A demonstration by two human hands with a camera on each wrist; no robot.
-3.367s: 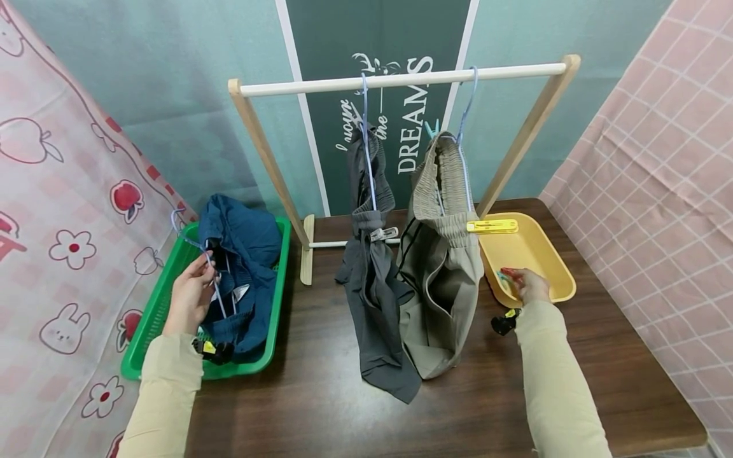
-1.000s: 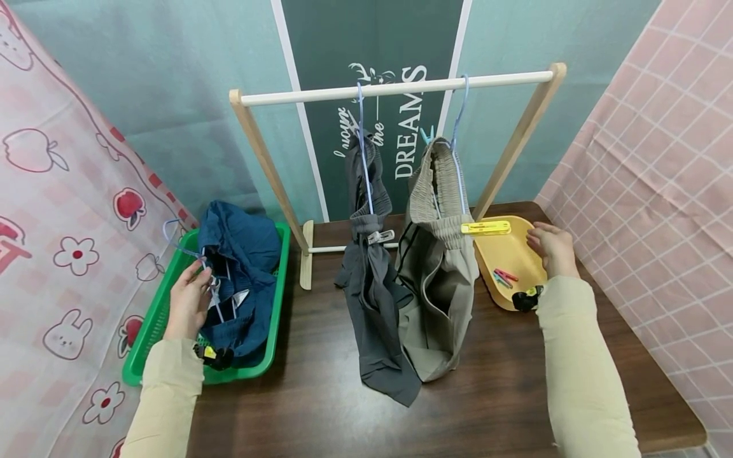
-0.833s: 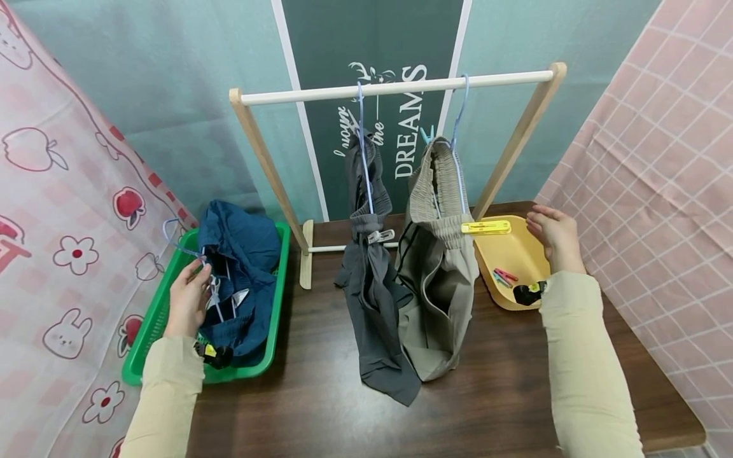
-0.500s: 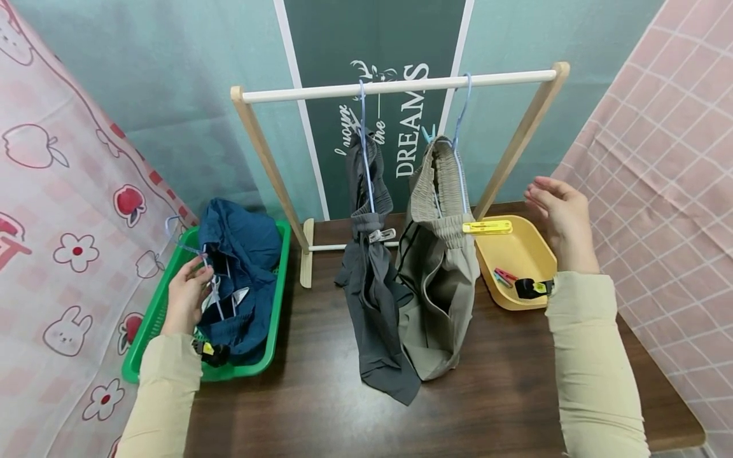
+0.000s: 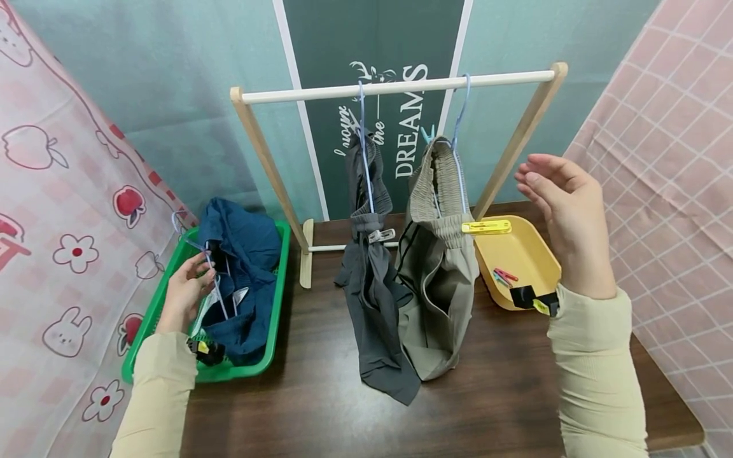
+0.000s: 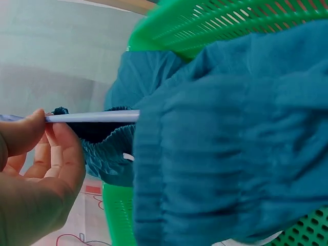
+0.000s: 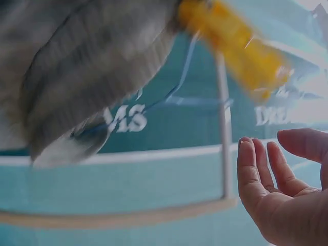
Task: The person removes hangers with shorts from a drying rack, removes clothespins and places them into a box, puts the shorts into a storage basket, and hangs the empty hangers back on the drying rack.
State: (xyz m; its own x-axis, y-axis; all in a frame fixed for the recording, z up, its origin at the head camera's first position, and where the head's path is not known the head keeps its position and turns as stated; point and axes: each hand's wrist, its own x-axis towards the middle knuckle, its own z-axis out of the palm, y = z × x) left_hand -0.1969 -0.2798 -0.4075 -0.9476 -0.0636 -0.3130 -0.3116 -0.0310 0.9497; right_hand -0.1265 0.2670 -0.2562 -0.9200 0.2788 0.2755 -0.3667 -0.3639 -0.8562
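Observation:
Pinched between thumb and fingers of my left hand [image 5: 186, 289] is a pale blue clothes hanger [image 6: 97, 117], its hook leaning over the basket's far left rim. The hanger runs into the waistband of blue trousers [image 5: 243, 235], which lie bunched in a green basket [image 5: 273, 343]. My right hand [image 5: 572, 210] is raised with relaxed fingers and holds nothing. It hovers right of the rack, above a yellow tray [image 5: 529, 254] with several small clothespins [image 5: 505, 277]. Nearest to it, a yellow clothespin [image 5: 487, 227] grips the waistband of khaki trousers [image 5: 441, 286] hanging on a hanger.
A rack with a white rail [image 5: 401, 86] and wooden legs stands on the brown table [image 5: 298, 407]. Dark grey trousers [image 5: 378, 318] hang left of the khaki ones, with a clear clothespin [image 5: 382, 236] at the waist. Curtains enclose the back and sides.
My right hand has let go of the small clothespins in the yellow tray and risen up and away, toward the rack's right leg. My left hand has barely moved, still pinching the hanger.

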